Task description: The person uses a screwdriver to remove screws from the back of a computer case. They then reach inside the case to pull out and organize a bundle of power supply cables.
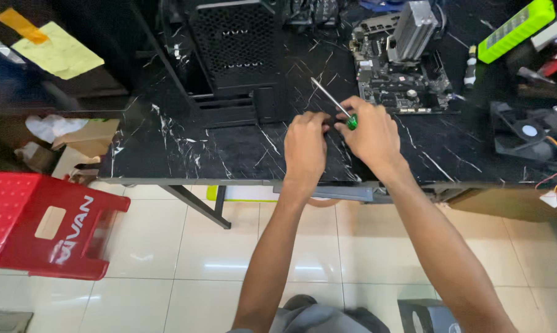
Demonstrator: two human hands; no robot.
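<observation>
My right hand grips a screwdriver with a green handle; its metal shaft points up and to the left. My left hand is curled right beside it, fingers closed near the handle; what is between those fingers is hidden. Both hands rest over the front part of the black marble-patterned table. A motherboard with a tall silver cooler lies just beyond my right hand. A black computer case stands behind my left hand.
A black fan sits at the right with loose wires near the table's corner. A green box lies at the back right. A red plastic stool stands on the tiled floor at the left, with cardboard boxes behind it.
</observation>
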